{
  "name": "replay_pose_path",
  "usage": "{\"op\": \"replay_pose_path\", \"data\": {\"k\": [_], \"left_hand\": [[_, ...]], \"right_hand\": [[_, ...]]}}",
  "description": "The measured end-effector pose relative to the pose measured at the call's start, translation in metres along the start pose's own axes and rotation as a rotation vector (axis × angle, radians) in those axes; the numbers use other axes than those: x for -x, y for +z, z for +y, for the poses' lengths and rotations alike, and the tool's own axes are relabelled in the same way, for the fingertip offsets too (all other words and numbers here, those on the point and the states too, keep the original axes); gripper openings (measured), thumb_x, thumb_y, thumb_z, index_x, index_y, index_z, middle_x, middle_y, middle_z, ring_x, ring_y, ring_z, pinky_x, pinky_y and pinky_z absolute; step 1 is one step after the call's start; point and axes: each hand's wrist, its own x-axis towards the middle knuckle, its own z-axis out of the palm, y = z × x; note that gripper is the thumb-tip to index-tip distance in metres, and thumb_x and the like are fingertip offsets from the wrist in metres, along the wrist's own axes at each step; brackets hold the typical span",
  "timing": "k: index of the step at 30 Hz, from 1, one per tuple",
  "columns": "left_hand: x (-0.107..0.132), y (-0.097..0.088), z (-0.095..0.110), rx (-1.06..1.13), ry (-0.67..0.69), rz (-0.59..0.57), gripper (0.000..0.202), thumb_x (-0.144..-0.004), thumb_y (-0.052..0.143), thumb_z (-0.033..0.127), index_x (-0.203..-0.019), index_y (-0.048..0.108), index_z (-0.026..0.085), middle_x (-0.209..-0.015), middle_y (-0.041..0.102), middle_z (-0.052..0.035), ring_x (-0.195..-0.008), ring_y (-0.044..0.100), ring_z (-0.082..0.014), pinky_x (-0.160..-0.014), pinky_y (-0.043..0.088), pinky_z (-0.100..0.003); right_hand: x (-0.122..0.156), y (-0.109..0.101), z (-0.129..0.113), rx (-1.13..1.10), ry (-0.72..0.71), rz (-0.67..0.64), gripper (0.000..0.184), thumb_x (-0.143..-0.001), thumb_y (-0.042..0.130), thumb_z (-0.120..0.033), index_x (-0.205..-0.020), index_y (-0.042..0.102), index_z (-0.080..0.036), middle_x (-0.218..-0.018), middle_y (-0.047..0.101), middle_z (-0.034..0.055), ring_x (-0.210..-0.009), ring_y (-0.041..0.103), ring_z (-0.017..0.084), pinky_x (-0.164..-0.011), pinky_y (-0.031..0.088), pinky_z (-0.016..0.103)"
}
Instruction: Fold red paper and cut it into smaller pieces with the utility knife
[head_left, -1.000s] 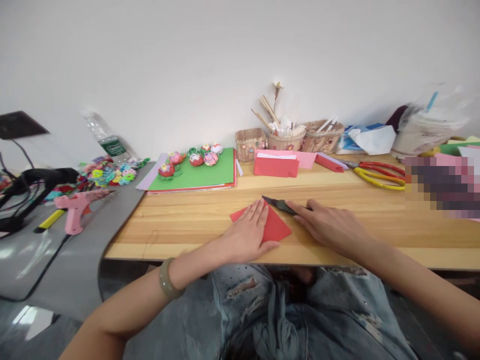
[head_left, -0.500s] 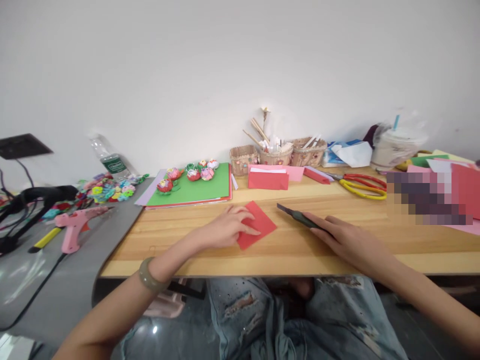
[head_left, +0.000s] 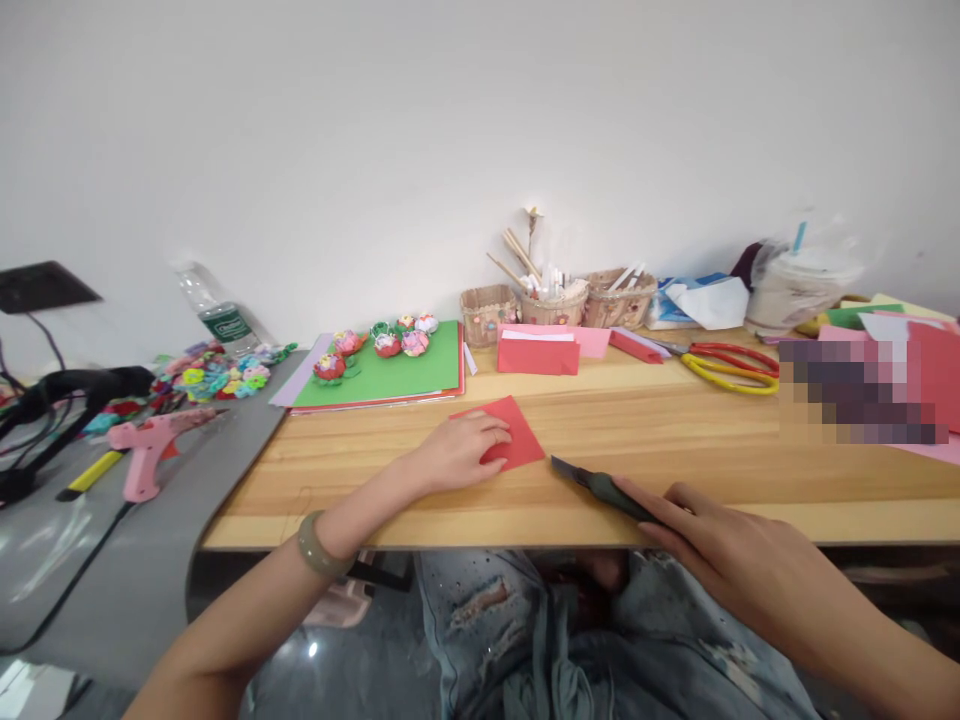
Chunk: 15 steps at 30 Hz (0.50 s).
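Observation:
A folded-looking piece of red paper (head_left: 521, 436) lies on the wooden table, one corner pointing toward the blade. My left hand (head_left: 466, 450) rests on its left part, fingers stretched over it and covering some of the sheet. To the right, my right hand (head_left: 701, 530) is wrapped round the dark green handle of a craft knife (head_left: 604, 487). The blade points left and sits just off the paper's lower right corner; whether it touches the table I cannot tell.
Behind the paper stand folded red cards (head_left: 537, 356), wicker baskets (head_left: 555, 305) of sticks, and scissors (head_left: 731, 368). Crocheted flowers (head_left: 386, 344) sit on green sheets (head_left: 431, 375). A pink glue gun (head_left: 146, 450) and a bottle (head_left: 229, 322) are at left, a drink cup (head_left: 799, 288) at right.
The red paper has turned under my left hand, whose fingers have shifted on it. My right hand has brought the craft knife down toward the table's front edge.

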Motion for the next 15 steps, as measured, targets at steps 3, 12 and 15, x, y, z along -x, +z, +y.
{"op": "replay_pose_path", "data": {"k": [3,12,15], "left_hand": [[0.002,-0.003,0.001,-0.025,0.031,-0.020,0.031,-0.087,0.055,0.030,-0.112,0.063,0.014,-0.120,0.063,-0.0100,-0.113,0.055,-0.0242,-0.099,0.041,-0.037],[0.004,0.001,0.002,-0.094,0.054,-0.042,0.034,-0.087,0.049,0.025,-0.116,0.062,0.011,-0.125,0.060,-0.0122,-0.119,0.054,-0.0228,-0.101,0.042,-0.035],[0.003,0.001,0.000,-0.093,0.080,-0.048,0.033,-0.089,0.047,0.025,-0.115,0.063,0.012,-0.125,0.061,-0.0108,-0.119,0.054,-0.0215,-0.102,0.041,-0.033]], "right_hand": [[0.000,-0.002,-0.004,0.061,-0.095,-0.033,0.041,-0.095,0.032,-0.031,-0.132,0.048,-0.024,-0.074,0.060,-0.0001,-0.048,0.061,0.015,-0.039,0.042,0.028],[-0.003,0.008,-0.007,0.095,-0.129,-0.022,0.043,-0.093,0.039,-0.028,-0.136,0.041,-0.025,-0.081,0.059,0.0002,-0.049,0.060,0.014,-0.040,0.038,0.027],[-0.005,0.008,-0.007,0.083,-0.111,-0.027,0.042,-0.093,0.038,-0.028,-0.136,0.041,-0.025,-0.081,0.059,0.0006,-0.050,0.060,0.014,-0.041,0.038,0.026]]}}
